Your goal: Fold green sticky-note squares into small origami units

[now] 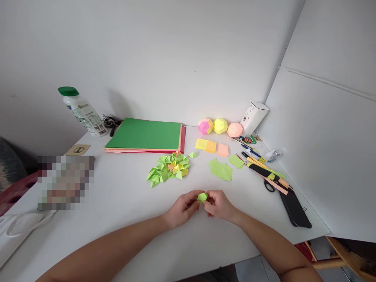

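Between my two hands is a small folded piece of light green paper (202,197), held just above the white table. My left hand (184,208) pinches its left side between thumb and fingers. On its right edge, the fingers of my right hand (219,205) are closed. Beyond my left hand lies a heap of folded paper units (164,170), mostly green with some yellow and orange. A single green folded unit (193,155) rests apart from that heap. Flat green paper squares (221,170) are spread out beyond my right hand.
At the back stand paper balls (220,126) before a white box (254,117). Yellow-orange sticky notes (206,145) lie nearer. Left are a stack of coloured paper (143,134) and a bottle (85,113). A cutter (261,170), scissors (269,186) and a black phone (294,207) line the right.
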### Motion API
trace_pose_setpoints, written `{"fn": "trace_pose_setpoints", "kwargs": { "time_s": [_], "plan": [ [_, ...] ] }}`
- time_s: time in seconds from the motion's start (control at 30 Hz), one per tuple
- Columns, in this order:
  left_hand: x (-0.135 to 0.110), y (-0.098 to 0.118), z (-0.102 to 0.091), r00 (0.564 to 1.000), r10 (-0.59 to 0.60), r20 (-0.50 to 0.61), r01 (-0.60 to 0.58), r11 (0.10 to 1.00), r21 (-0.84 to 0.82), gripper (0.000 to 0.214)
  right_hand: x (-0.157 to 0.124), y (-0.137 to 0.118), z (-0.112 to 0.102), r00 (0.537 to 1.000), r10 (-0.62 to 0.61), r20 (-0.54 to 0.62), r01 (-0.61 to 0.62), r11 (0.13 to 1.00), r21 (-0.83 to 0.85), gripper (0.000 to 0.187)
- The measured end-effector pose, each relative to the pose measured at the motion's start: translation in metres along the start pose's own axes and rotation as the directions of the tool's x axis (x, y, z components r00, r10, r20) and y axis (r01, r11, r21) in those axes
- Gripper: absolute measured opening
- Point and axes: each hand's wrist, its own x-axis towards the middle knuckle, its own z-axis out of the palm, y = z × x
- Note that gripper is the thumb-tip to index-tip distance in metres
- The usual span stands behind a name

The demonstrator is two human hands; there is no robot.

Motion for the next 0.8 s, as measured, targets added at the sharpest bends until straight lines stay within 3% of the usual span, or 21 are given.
{"fn": "trace_pose_setpoints", "kwargs": {
  "time_s": [0.33, 0.53, 0.6, 0.67, 0.8],
  "plan": [
    [0.0000, 0.0043, -0.0007, 1.000, -0.027, 0.014, 0.027, 0.999, -0.038, 0.035, 0.0000, -0.0013, -0.0017, 0.990, -0.137, -0.041, 0.128, 0.976, -0.175, 0.016],
    [0.0006, 0.0051, 0.0015, 0.999, -0.037, -0.025, 0.036, 0.997, -0.062, 0.043, -0.0021, -0.0026, 0.0010, 1.000, -0.022, 0.016, 0.022, 0.999, 0.043, 0.008],
    [0.0016, 0.0054, 0.0022, 0.997, -0.061, -0.043, 0.059, 0.996, -0.063, 0.033, -0.0028, -0.0030, 0.0021, 1.000, -0.013, 0.011, 0.012, 0.995, 0.098, 0.007],
    [0.0025, 0.0055, 0.0021, 0.995, -0.078, -0.054, 0.074, 0.995, -0.071, 0.022, -0.0034, -0.0026, 0.0032, 1.000, -0.011, 0.008, 0.010, 0.992, 0.125, 0.007],
    [0.0033, 0.0062, 0.0001, 0.996, -0.085, -0.040, 0.080, 0.990, -0.112, 0.025, -0.0036, -0.0001, 0.0040, 0.999, 0.006, 0.038, -0.010, 0.995, 0.103, 0.007]
  ]
}}
